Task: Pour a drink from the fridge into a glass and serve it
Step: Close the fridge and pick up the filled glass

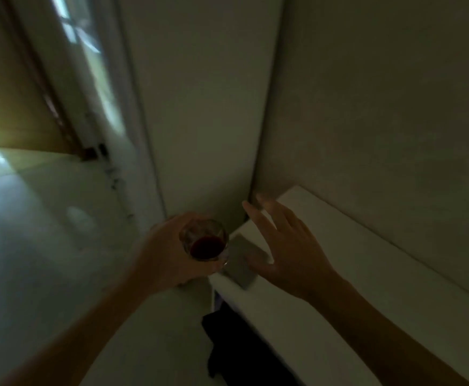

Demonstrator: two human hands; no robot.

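Observation:
A clear glass (205,240) with dark red drink in its bottom is held upright in my left hand (166,252), just left of the white counter's end. My right hand (286,246) hovers open with fingers spread over the corner of the white counter (367,274), above a flat grey square mat (241,263) lying there. The glass is beside the mat, still off the counter surface. The view is dim and blurred by motion.
A pale wall (381,107) runs behind the counter and meets a white panel (200,107) at the corner. A door frame (94,93) and a brightly lit floor (18,218) lie to the left. Something dark (233,335) sits below the counter edge.

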